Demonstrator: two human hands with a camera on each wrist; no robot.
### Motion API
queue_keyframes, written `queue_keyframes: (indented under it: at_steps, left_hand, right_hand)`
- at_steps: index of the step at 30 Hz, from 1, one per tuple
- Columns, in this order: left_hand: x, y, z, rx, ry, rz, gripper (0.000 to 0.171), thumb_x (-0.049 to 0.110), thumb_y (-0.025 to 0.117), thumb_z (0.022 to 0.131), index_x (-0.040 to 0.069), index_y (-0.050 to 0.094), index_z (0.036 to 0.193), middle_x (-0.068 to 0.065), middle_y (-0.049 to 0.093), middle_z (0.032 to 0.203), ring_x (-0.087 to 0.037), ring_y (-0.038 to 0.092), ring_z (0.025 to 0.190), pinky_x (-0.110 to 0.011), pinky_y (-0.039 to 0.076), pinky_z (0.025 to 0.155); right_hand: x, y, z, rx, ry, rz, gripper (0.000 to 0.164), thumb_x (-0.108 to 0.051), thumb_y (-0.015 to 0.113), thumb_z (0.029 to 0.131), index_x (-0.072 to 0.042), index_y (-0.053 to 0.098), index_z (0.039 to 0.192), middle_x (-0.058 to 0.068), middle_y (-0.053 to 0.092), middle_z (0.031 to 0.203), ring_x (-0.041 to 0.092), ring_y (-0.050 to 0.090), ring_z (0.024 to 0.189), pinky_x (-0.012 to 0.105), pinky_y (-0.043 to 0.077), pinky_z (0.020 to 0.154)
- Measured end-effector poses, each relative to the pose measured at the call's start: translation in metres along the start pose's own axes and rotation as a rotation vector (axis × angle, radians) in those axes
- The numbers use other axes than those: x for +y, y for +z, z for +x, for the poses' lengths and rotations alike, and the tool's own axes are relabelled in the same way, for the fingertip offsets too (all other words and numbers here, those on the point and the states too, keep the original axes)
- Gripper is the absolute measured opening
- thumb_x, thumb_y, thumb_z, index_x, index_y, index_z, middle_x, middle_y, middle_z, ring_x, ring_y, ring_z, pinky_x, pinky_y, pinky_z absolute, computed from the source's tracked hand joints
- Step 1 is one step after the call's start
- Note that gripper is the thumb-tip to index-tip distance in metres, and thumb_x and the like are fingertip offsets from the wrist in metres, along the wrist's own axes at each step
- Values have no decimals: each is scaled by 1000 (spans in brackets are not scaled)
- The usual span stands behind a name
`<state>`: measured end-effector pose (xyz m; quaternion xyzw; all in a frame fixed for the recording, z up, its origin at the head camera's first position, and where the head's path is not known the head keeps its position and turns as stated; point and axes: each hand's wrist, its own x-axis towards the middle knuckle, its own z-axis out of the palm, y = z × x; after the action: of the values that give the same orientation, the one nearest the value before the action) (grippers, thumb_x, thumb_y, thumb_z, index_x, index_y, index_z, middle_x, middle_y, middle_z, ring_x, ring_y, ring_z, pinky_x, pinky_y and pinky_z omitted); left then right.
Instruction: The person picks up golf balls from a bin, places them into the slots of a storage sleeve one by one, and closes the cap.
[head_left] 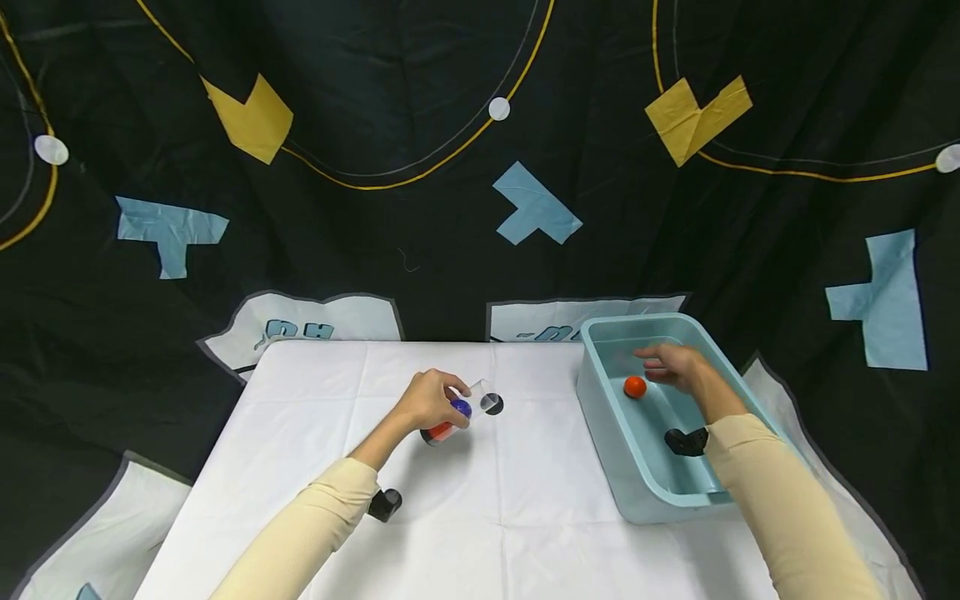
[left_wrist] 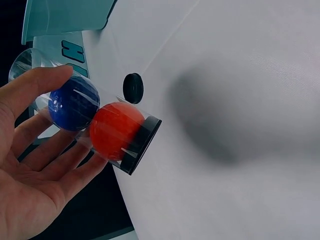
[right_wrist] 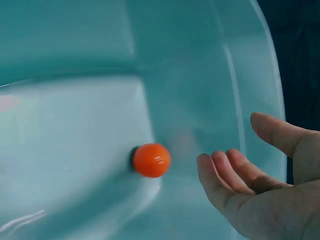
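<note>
Head view, and from the left here's the left hand, thumb and fingers wrapped round one clear tube, tilted over the table. Two balls sit inside, count them: one red ball down by the black end, one blue ball right behind it. One loose black cap lies on the table near the tube's other end. Over to the right, one blue-green tub, and in it one orange ball on the floor. Above that ball hangs the right hand, nothing in its grasp, fingers loose and apart from the ball!

Now the surface: a table under a creased white cloth, tub standing along its right side. And the room, left to right: a dark curtain rises behind, strung with yellow cord and showing three round white discs. Two yellow patches and three pale blue patches are on it, with white panels in blue lettering beyond the table's far edge.
</note>
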<state>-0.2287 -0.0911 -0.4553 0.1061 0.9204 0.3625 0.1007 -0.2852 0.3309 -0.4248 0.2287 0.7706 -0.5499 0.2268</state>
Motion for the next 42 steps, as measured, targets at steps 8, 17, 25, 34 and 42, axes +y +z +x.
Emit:
queue_keyframes:
  at_steps: [8, 17, 25, 34, 42]
  left_hand:
    - [-3, 1, -2, -1, 3, -5, 41, 15, 94, 64, 13, 79, 102, -7, 78, 93, -22, 70, 89, -33, 58, 77]
    - [-4, 0, -3, 1, -9, -6, 42, 16, 95, 64, 13, 79, 102, -6, 78, 93, -22, 70, 90, -33, 58, 77]
    - [-5, -1, -5, 4, -10, -10, 41, 16, 95, 63, 14, 79, 101, -6, 78, 93, -23, 70, 90, -34, 58, 77]
    - [-11, -4, -9, 17, -15, 3, 41, 16, 94, 65, 14, 79, 102, -6, 78, 94, -26, 67, 97, -35, 57, 78]
    - [-14, -1, -9, 25, -29, 0, 37, 15, 94, 64, 16, 79, 98, -5, 78, 92, -29, 65, 102, -34, 55, 79]
  right_hand:
    - [29, -4, 17, 38, 51, 56, 62, -22, 47, 106, 5, 25, 157, 31, 17, 164, 45, 33, 148, 46, 33, 120]
    - [44, 2, 32, 114, 107, 192, 66, -13, 54, 101, 10, 22, 155, 27, 19, 165, 39, 36, 141, 40, 42, 115]
    - [52, 2, 43, 189, 150, 215, 70, -11, 58, 98, 9, 23, 155, 26, 26, 162, 38, 42, 134, 41, 43, 114]
    - [63, 5, 55, 154, 148, 227, 68, -8, 57, 98, 10, 23, 154, 27, 21, 163, 38, 40, 131, 42, 39, 117]
    - [66, 10, 60, 185, 151, 149, 66, -15, 59, 97, 11, 29, 150, 29, 34, 151, 35, 48, 120, 37, 53, 102]
